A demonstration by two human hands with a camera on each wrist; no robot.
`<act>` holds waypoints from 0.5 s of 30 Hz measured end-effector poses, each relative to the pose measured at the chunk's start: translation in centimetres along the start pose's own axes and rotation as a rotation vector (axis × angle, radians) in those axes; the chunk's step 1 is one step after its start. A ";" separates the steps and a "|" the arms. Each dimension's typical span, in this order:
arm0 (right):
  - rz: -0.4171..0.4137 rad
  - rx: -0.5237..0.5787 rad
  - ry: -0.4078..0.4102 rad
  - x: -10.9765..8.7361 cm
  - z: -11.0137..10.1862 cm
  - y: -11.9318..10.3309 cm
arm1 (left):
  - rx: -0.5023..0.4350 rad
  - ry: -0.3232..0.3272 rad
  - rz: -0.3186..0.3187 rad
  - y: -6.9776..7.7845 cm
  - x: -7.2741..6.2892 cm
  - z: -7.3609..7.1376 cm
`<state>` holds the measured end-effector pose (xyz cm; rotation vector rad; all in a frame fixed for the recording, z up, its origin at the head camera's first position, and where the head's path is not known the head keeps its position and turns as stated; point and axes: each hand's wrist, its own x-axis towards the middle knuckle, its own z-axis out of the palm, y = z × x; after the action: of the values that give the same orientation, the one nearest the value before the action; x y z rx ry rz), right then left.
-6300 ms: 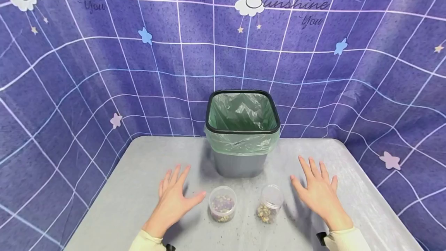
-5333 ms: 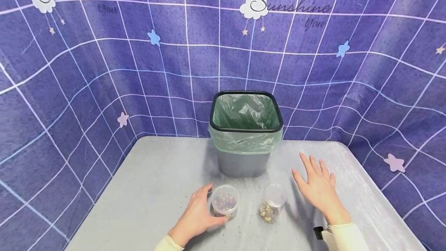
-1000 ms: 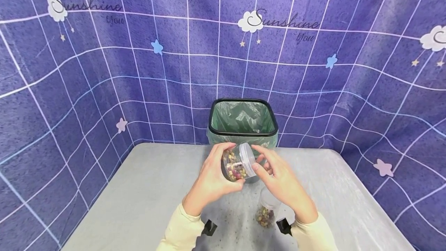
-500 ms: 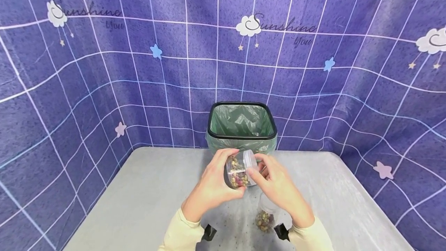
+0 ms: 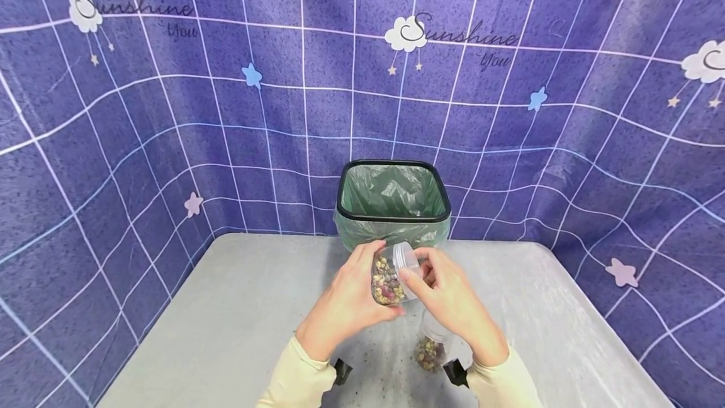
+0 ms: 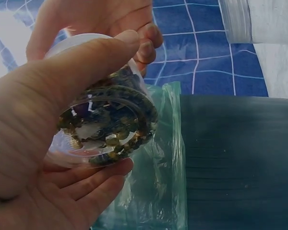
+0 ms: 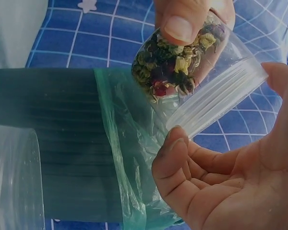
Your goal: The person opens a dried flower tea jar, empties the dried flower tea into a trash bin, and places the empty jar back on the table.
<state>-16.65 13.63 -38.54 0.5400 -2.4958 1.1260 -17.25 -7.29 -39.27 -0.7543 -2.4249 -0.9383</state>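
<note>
A clear plastic jar (image 5: pixel 387 285) holding dried flower buds is off the table, tilted with its lid end towards the right. My left hand (image 5: pixel 349 291) grips the jar's body, thumb on one side and fingers on the other. At the ribbed clear lid (image 7: pixel 220 96), my right hand (image 5: pixel 450 298) pinches the edge between thumb and fingers. Yellow, green and dark red buds (image 7: pixel 180 64) show through the jar wall. A second clear jar (image 5: pixel 432 352) with similar contents stands on the table below my right hand, which partly hides it.
Behind the jar stands a grey bin with a black rim (image 5: pixel 393 220) and a green bag liner (image 5: pixel 362 230). Small dark crumbs dot the grey table (image 5: pixel 243 313) near the front. A purple patterned curtain (image 5: pixel 317 112) encloses the back and sides.
Since the earliest frames, my left hand has taken the left jar off the table and my right hand has come to its lid. Over the last second, the jar and hands shift only slightly.
</note>
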 end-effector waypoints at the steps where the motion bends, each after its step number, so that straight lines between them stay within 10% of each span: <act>1: 0.000 -0.004 -0.001 0.0 0.0 0.0 | 0.014 0.014 0.012 0.0 0.0 0.1; 15: -0.011 0.040 -0.002 0.1 0.0 -0.1 | 0.049 0.069 0.075 0.0 0.2 0.1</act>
<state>-16.65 13.56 -38.39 0.5657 -2.4739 1.1742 -17.39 -7.17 -39.20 -0.7775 -2.3341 -0.8592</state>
